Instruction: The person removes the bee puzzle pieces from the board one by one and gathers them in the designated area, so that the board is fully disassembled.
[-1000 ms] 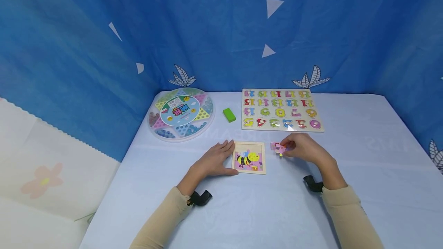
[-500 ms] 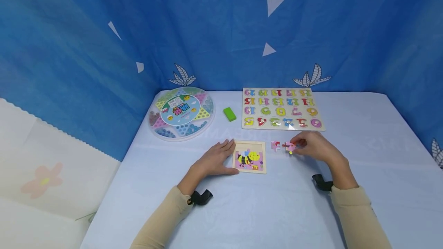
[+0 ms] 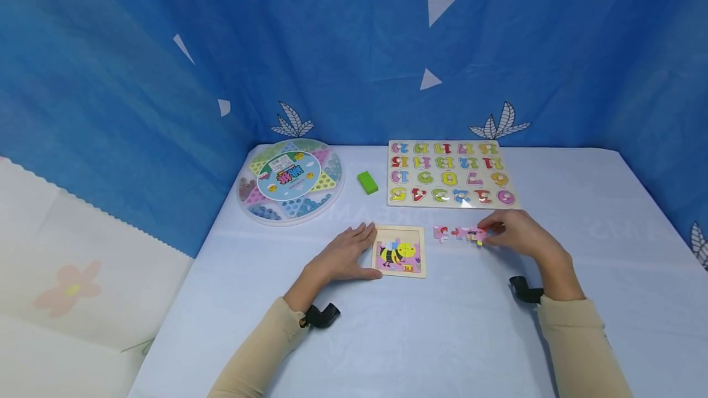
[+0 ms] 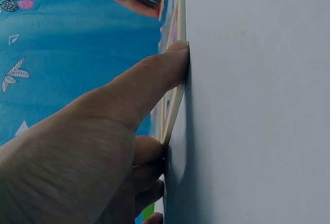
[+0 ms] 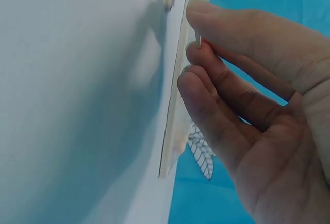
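A square wooden puzzle tray [image 3: 398, 274] with a bee picture lies in front of me. My left hand [image 3: 346, 255] holds it along its left side, thumb at the near corner and fingers at the far corner. In the left wrist view the thumb presses on the tray's pale edge [image 4: 175, 108]. My right hand [image 3: 511, 232] pinches a pink puzzle piece [image 3: 475, 236] to the right of the tray. Its thin edge shows between thumb and index fingertip in the right wrist view. Another pink piece [image 3: 440, 234] lies nearer the tray, with a further piece [image 3: 458, 233] between.
A wooden number board [image 3: 450, 185] lies behind the pieces. A green block [image 3: 367, 182] sits to its left, and a round marble game board [image 3: 289, 214] stands at the back left. Blue curtain [image 3: 354, 48] borders the white table [image 3: 420, 336].
My right hand has moved right with the pink piece, away from the tray. Other pink pieces, partly covered before, now show on the table. The left hand and tray have stayed put.
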A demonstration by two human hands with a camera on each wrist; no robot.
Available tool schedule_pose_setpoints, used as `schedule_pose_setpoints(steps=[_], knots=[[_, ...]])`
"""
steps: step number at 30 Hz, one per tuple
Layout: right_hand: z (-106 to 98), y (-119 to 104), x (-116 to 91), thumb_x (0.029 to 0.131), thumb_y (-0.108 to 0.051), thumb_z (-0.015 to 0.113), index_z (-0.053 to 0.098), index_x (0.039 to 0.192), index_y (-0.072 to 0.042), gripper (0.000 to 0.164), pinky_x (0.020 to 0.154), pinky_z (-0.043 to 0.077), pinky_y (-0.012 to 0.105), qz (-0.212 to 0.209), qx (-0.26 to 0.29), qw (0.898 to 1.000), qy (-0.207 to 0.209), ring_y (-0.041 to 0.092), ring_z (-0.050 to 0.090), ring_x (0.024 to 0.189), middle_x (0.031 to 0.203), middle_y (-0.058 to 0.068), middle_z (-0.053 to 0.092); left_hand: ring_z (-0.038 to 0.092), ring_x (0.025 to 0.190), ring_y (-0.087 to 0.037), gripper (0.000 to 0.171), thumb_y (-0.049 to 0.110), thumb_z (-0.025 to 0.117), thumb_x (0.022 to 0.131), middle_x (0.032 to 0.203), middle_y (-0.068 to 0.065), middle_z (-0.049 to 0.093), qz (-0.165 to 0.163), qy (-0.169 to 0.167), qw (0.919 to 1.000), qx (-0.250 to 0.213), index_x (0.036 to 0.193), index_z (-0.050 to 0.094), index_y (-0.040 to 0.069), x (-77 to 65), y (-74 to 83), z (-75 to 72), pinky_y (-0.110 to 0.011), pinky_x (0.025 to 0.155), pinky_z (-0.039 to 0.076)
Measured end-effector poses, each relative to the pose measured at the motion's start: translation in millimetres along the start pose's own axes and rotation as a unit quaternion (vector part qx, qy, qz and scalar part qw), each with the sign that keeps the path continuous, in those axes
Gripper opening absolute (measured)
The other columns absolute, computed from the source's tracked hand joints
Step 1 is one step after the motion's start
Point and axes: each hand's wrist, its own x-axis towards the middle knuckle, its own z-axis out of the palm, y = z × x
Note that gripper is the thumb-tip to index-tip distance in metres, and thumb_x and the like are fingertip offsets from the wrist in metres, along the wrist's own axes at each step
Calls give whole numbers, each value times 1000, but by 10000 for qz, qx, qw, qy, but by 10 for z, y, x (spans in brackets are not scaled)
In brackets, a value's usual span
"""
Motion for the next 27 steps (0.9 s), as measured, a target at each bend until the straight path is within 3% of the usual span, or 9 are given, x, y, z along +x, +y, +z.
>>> schedule_pose_setpoints(steps=[12, 27], knots=[[-45, 140, -13, 82, -15, 78, 68, 119, -2, 40, 85, 54, 43, 332, 161, 9992, -159, 28, 56, 100, 112, 17, 67, 11, 153, -19, 100, 65, 63, 83, 165, 0, 16, -35, -8, 10000, -12, 156, 21, 12, 5, -5, 8, -39, 125, 15], [-14, 211, 13, 82, -15, 77, 67, 120, -1, 42, 79, 52, 35, 348, 159, 9992, -63, 27, 55, 96, 107, 15, 67, 12, 153, -19, 100, 65, 63, 83, 164, 0, 16, 19, 13, 10000, -12, 156, 21, 11, 11, -11, 12, -39, 125, 15]])
